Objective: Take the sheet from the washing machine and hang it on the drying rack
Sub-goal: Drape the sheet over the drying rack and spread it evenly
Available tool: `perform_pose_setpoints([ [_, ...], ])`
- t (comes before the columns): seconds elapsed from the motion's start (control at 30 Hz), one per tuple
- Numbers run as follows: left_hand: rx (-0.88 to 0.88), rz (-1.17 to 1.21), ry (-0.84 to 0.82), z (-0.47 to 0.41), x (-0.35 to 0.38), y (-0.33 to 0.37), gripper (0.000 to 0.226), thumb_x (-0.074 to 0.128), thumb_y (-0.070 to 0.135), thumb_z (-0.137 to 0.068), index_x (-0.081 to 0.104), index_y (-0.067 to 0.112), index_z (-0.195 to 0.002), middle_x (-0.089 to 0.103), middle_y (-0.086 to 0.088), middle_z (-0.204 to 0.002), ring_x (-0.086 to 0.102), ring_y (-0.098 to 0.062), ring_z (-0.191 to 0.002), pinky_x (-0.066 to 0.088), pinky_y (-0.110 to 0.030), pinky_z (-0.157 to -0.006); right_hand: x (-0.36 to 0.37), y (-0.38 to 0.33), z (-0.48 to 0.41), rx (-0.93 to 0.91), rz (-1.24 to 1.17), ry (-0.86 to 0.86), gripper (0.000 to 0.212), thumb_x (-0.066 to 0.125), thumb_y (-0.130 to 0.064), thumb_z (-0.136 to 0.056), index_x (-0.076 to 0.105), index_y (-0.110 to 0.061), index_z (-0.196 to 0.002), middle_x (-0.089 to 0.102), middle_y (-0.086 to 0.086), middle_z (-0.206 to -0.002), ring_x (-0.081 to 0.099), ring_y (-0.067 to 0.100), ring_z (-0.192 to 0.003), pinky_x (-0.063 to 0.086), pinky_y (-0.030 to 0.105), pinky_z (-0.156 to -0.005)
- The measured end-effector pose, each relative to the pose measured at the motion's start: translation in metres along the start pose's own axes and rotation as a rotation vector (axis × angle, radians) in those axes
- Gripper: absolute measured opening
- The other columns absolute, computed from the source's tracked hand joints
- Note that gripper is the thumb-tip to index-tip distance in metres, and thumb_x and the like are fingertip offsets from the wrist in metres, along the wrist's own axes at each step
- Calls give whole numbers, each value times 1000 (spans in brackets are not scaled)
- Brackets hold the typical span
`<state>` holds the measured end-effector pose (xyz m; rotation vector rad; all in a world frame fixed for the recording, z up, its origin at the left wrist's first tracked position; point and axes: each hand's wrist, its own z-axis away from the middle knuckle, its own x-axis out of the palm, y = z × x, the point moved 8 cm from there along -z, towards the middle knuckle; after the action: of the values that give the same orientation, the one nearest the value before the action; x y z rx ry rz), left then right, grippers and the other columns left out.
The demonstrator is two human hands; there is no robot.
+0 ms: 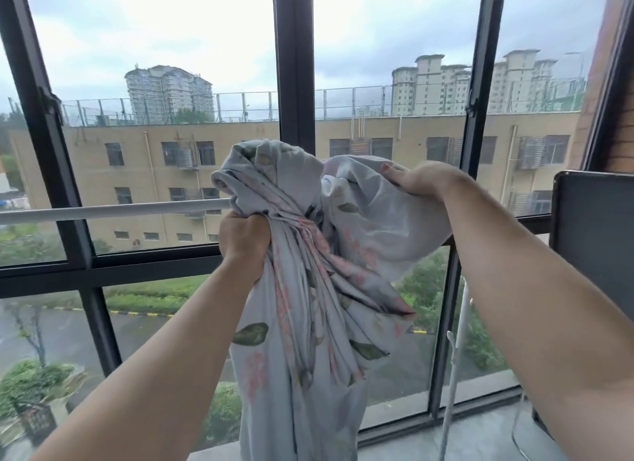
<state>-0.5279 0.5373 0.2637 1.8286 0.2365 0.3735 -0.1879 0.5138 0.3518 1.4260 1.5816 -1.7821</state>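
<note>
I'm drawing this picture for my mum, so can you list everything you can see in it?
sheet: one, pale grey with pink and green leaves, bunched in the middle, hanging down
rail: one, white, level, left of the sheet
window frame: one, black, behind everything
panel: one, dark, right edge
pole: one, white, lower right
building: one, yellow, outside
left hand: one, grips the bunched sheet
right hand: one, grips the sheet's top

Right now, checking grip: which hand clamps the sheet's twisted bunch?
The left hand, fisted round the twisted bunch of the sheet by the white rail; the right hand pinches a spread fold higher up.
</note>
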Motion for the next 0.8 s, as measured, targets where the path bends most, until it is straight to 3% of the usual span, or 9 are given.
perform_pose_setpoints([
  [0.1,14,-3,29,9,-1,4,21,49,6,-76,61,21,-69,63,-1,-68,55,-23,-64,42,-29,-57,34,18,21,30,-399,-307,90,66,-87,-59,61,-24,-122,73,11,-114,71,30,-102,55,48,-94],
  [0.2,18,4,48,12,-3,5,19,49,7,-74,62,21,-68,63,-1,-67,56,-26,-66,43,-32,-60,55,13,25,-30,-564,-436,92,92,-62,-53,57,-23,-129,75,6,-114,72,27,-102,57,47,-93],
  [0.27,3,14,47,13,-4,5,19,49,6,-75,62,20,-70,62,0,-66,55,-24,-64,42,-32,-58,53,0,38,-51,-574,-463,62,86,-38,-77,61,-12,-128,76,10,-107,74,26,-94,59,44,-88],
  [0.37,-10,57,28,13,-4,4,20,49,7,-71,65,19,-73,63,0,-66,54,-22,-63,42,-32,-57,37,-28,50,-78,-808,-504,17,62,-17,-94,65,-10,-109,73,13,-81,71,24,-67,59,33,-62],
  [0.5,-20,128,14,6,-5,4,25,47,10,-61,68,18,-70,66,-2,-67,58,-25,-68,46,-36,-60,1,-77,27,-225,-1093,-419,17,49,-4,-98,65,-8,-103,66,11,-83,64,22,-72,57,30,-61],
  [0.63,-19,195,26,-1,-7,14,30,46,8,-60,72,21,-68,72,-14,-79,68,-40,-83,58,-51,-68,-1,-126,-15,-333,-1328,-389,16,64,-2,-81,70,-7,-96,64,17,-93,63,29,-85,50,40,-78],
  [0.7,-35,224,54,-3,-10,19,28,47,8,-61,72,18,-69,73,-18,-86,67,-43,-92,57,-56,-76,10,-141,-41,-377,-1147,-278,28,72,-22,-84,68,-5,-106,64,16,-105,59,33,-100,46,39,-81],
  [0.77,-54,243,84,-1,-12,22,28,48,7,-63,71,16,-74,73,-17,-88,68,-42,-94,57,-55,-78,21,-139,-43,-336,-574,-118,42,57,-44,-98,66,-5,-111,66,10,-109,60,31,-108,45,38,-93],
  [0.8,-61,249,95,0,-13,23,28,48,6,-64,71,15,-77,73,-15,-87,69,-40,-93,58,-54,-78,23,-139,-42,-349,-274,-45,43,48,-44,-103,65,-5,-112,64,7,-109,59,28,-109,44,35,-96],
])
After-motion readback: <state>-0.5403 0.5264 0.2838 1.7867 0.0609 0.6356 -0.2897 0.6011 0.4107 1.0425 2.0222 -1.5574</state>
